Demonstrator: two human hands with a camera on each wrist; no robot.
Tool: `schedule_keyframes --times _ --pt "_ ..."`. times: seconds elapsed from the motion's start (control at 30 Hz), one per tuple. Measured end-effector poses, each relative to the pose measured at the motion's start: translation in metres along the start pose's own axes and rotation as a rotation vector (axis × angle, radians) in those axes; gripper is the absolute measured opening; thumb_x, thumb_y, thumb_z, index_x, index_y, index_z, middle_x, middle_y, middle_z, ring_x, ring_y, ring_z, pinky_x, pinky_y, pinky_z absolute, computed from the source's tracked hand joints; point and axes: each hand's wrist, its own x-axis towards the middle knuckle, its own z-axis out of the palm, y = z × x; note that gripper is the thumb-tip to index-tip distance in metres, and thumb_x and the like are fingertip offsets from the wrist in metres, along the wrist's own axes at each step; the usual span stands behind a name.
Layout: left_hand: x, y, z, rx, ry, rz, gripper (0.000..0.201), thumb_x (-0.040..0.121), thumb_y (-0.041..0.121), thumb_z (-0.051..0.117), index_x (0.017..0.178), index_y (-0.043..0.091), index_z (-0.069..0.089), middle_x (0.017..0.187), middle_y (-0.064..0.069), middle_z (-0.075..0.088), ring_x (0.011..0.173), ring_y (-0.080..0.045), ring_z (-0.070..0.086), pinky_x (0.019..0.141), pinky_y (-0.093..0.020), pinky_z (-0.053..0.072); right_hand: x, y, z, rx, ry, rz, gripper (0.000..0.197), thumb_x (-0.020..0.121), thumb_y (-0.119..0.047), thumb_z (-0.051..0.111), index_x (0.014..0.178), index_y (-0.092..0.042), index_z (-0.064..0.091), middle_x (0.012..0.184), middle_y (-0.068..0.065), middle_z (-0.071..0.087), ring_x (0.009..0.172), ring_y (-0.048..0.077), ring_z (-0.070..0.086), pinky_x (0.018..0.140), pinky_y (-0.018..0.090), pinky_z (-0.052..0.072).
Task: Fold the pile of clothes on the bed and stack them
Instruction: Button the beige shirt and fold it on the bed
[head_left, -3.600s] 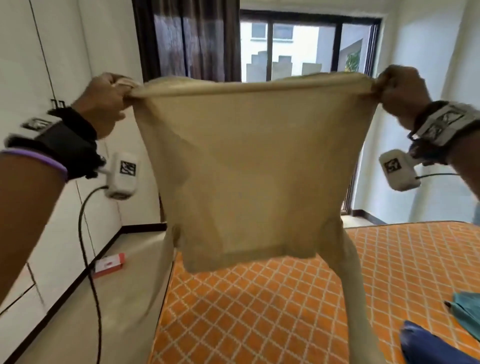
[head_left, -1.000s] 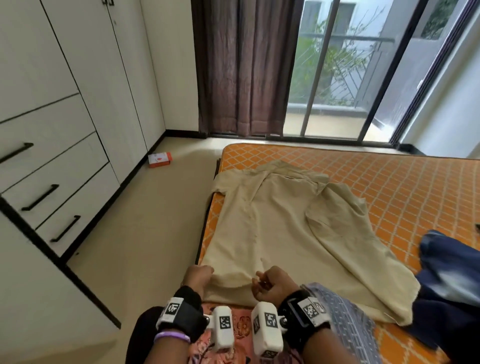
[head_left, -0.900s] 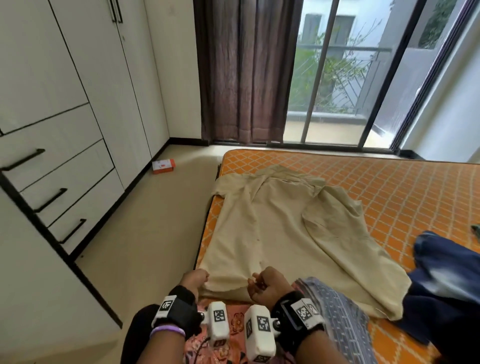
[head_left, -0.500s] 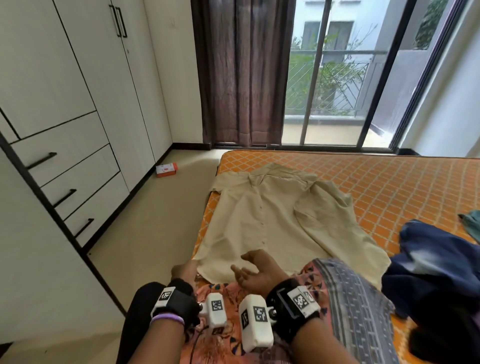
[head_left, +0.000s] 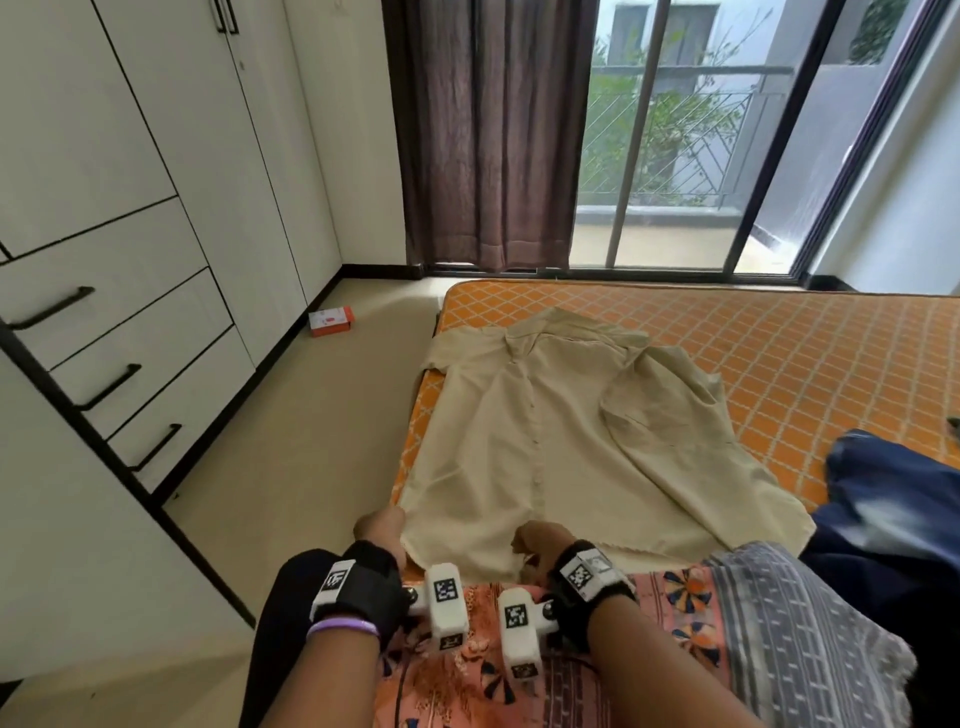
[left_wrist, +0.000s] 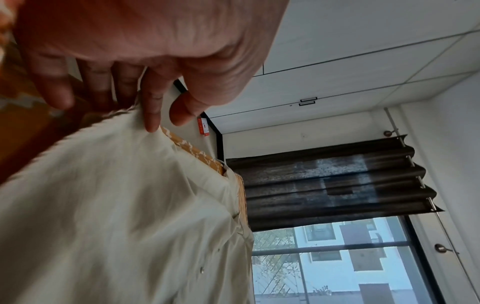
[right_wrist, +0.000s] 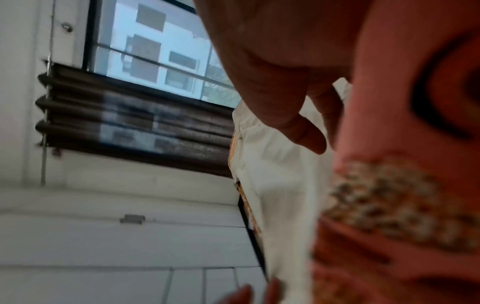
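A beige button shirt (head_left: 530, 447) lies spread front-up on the orange patterned mattress (head_left: 779, 353), collar toward the window, its right side folded over and rumpled. My left hand (head_left: 382, 530) is at the near-left hem corner. In the left wrist view its curled fingers (left_wrist: 153, 115) hold the hem edge of the shirt (left_wrist: 116, 205). At the middle of the hem my right hand (head_left: 535, 545) is curled, and the cloth bunches under it. The right wrist view is blurred, showing the thumb (right_wrist: 306, 139) against the shirt (right_wrist: 275, 185).
A dark blue garment (head_left: 883, 509) is heaped at the right on the mattress. Pink floral cloth (head_left: 467, 680) and grey patterned cloth (head_left: 795, 634) lie under my forearms. A white wardrobe with drawers (head_left: 130, 322) lines the left wall. A red-and-white box (head_left: 331, 321) sits on the floor.
The shirt, earlier held up in the air by both hands, now lies flat on the mattress. My right hand, open palm-up half a second ago, has curled onto the hem.
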Motion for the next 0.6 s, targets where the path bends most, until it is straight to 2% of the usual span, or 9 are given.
schedule_keyframes --times 0.1,0.2,0.23,0.3,0.37,0.4,0.47,0.53,0.6 --pt "0.001 0.003 -0.002 -0.091 0.060 0.040 0.011 0.082 -0.004 0.059 0.092 -0.009 0.064 0.088 -0.019 0.066 0.081 -0.033 0.063 0.071 -0.037 0.050 -0.029 -0.014 -0.005 0.165 0.008 0.077 0.012 0.098 0.000 0.047 0.096 0.006 0.056 0.098 0.018 0.053 0.080 0.031 0.052 0.060 0.031 0.047" --pt "0.009 0.007 -0.006 -0.130 0.062 0.047 0.024 0.073 -0.001 0.074 0.094 -0.009 0.065 0.097 -0.022 0.070 0.092 -0.038 0.068 0.087 -0.051 0.056 -0.061 -0.024 -0.019 0.384 -0.043 0.199 0.008 0.092 -0.003 0.051 0.095 0.003 0.054 0.099 0.019 0.049 0.072 0.032 0.050 0.041 0.034 0.052" --pt "0.010 0.008 -0.008 -0.151 0.052 0.047 0.024 0.075 -0.003 0.075 0.095 -0.008 0.065 0.094 -0.021 0.070 0.090 -0.035 0.068 0.084 -0.051 0.058 -0.072 -0.026 -0.026 0.411 -0.066 0.208 0.011 0.089 -0.005 0.055 0.097 0.003 0.055 0.101 0.019 0.050 0.072 0.033 0.053 0.041 0.036 0.053" --pt "0.011 0.013 -0.012 -0.128 -0.004 0.054 0.016 0.081 -0.010 0.068 0.097 -0.008 0.065 0.071 -0.018 0.069 0.070 -0.030 0.067 0.056 -0.039 0.060 -0.093 -0.032 -0.033 0.393 -0.113 0.241 0.026 0.086 -0.011 0.062 0.107 0.004 0.056 0.101 0.019 0.047 0.072 0.032 0.053 0.042 0.036 0.052" --pt "0.014 0.014 -0.015 -0.060 -0.024 0.063 0.013 0.088 -0.015 0.054 0.082 -0.006 0.061 0.042 -0.010 0.059 0.042 -0.025 0.060 0.031 -0.027 0.046 -0.095 -0.035 -0.038 0.352 -0.123 0.284 0.038 0.087 -0.015 0.063 0.118 0.006 0.055 0.100 0.017 0.043 0.071 0.031 0.048 0.039 0.032 0.048" --pt "0.016 0.012 -0.017 0.001 -0.028 0.083 0.019 0.089 -0.016 0.050 0.076 -0.005 0.059 0.038 -0.008 0.056 0.037 -0.024 0.057 0.028 -0.024 0.042 -0.094 -0.037 -0.039 0.355 -0.110 0.291 0.042 0.088 -0.016 0.063 0.122 0.008 0.054 0.103 0.017 0.043 0.074 0.030 0.048 0.042 0.033 0.047" --pt "0.023 0.006 -0.022 0.062 0.031 0.133 0.006 0.082 -0.010 0.058 0.078 -0.006 0.061 0.058 -0.019 0.068 0.050 -0.029 0.054 0.042 -0.023 0.047 -0.086 -0.040 -0.038 0.371 -0.081 0.263 0.042 0.087 -0.016 0.064 0.122 0.006 0.057 0.120 0.015 0.045 0.091 0.029 0.049 0.060 0.038 0.043" --pt "0.044 0.006 -0.019 0.148 0.098 0.216 0.021 0.063 0.017 0.069 0.081 0.007 0.072 0.098 -0.028 0.070 0.073 -0.030 0.057 0.067 -0.035 0.053 -0.072 -0.053 -0.036 0.385 -0.058 0.216 0.039 0.085 -0.016 0.065 0.121 -0.002 0.061 0.133 0.012 0.045 0.109 0.028 0.048 0.070 0.038 0.039" --pt "0.088 0.005 -0.010 0.305 0.106 0.251 0.035 0.051 0.041 0.069 0.082 0.025 0.076 0.104 -0.014 0.069 0.092 -0.033 0.063 0.083 -0.045 0.058 -0.057 -0.075 -0.032 0.389 -0.055 0.148 0.040 0.090 -0.016 0.063 0.128 -0.006 0.060 0.123 0.010 0.049 0.095 0.025 0.049 0.063 0.035 0.038"
